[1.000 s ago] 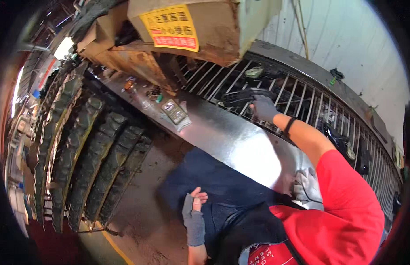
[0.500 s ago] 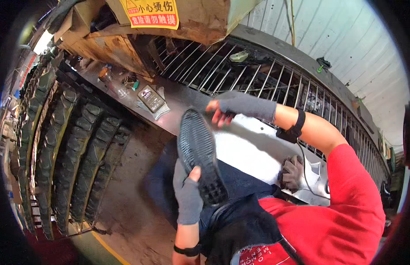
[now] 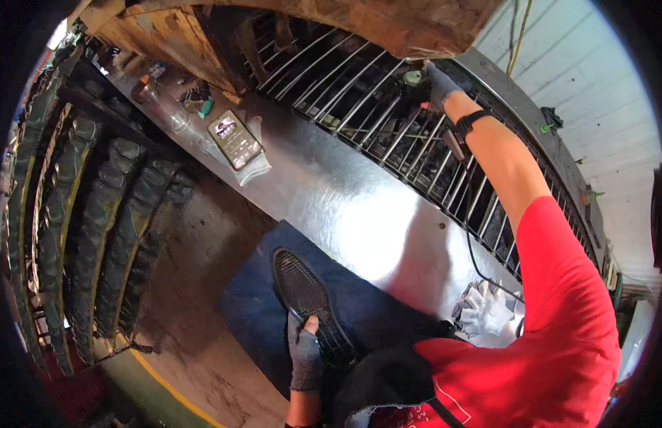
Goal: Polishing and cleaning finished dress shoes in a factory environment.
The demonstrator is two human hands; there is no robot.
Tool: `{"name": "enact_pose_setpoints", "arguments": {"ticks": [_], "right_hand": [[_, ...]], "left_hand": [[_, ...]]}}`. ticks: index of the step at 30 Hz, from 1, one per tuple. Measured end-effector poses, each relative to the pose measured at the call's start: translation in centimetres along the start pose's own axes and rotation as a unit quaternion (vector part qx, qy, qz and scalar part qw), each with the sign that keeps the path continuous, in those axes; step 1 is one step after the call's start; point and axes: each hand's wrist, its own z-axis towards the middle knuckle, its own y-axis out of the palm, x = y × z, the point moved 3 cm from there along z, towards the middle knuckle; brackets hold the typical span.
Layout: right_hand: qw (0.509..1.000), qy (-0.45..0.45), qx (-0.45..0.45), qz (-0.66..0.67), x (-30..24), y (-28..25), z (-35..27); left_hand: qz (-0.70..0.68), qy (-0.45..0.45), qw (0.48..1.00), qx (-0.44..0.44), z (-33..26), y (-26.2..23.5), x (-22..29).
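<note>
My left hand [image 3: 306, 357], in a grey fingerless glove, grips the lower end of a black shoe sole [image 3: 302, 285]. Its thumb presses on the ridged face, and the sole lies over the dark blue cloth [image 3: 256, 285] on my lap. Stretched far forward, my right hand [image 3: 439, 87], gloved likewise, is over the metal-bar rack [image 3: 374, 85], under the edge of the rusty brown housing [image 3: 331, 21]. Its thumb and a finger show apart, beside a pale green object [image 3: 414, 77]; the other fingers are partly hidden.
A shiny metal ledge [image 3: 309, 178] runs along the rack. On it are a phone [image 3: 234, 140] on a white cloth, a clear bottle [image 3: 175, 118] and a crumpled pale glove [image 3: 482, 308]. Dark shoe-like pieces [image 3: 117, 192] fill a stand at left. A cable [image 3: 470, 242] trails near my right arm.
My right hand has moved from beside the sole forward over the rack. My left hand has lowered the sole toward my lap. The view has shifted too.
</note>
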Motion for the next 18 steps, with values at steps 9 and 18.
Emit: {"name": "enact_pose_setpoints", "arguments": {"ticks": [9,18], "right_hand": [[0.995,-0.013,0.023,0.096,1.5,-2.9,-0.5],[0.969,0.059,-0.231,0.067,10.3,-2.6,-21.4]], "left_hand": [[-0.068,-0.038,0.997,0.029,-0.2,1.9,2.1],[0.213,0.240,0.942,0.100,-3.5,-1.1,5.8]]}}
